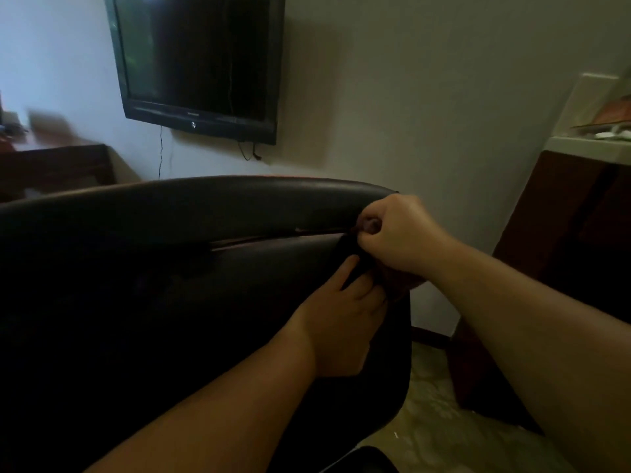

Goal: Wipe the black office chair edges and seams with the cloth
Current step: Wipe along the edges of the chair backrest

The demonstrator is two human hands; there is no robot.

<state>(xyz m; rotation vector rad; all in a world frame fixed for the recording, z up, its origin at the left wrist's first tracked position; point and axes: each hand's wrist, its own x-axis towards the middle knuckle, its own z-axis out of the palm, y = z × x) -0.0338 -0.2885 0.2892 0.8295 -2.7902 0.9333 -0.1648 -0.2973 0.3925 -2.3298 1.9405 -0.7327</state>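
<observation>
The black office chair (153, 268) fills the lower left, its backrest facing me with a horizontal seam (266, 237) across the upper part. My right hand (396, 233) is curled at the right end of that seam, pinching a dark cloth (351, 257) against the chair's edge. Just below it, my left hand (341, 315) holds the hanging part of the same cloth, with fingers pointing up along it. The cloth is dark and hard to tell from the chair; most of it is hidden by my hands.
A black TV (198, 63) hangs on the wall behind the chair. A dark wooden desk (54, 169) stands at the left, a brown cabinet (560, 268) with a pale top at the right. Patterned floor (440, 404) shows beside the chair.
</observation>
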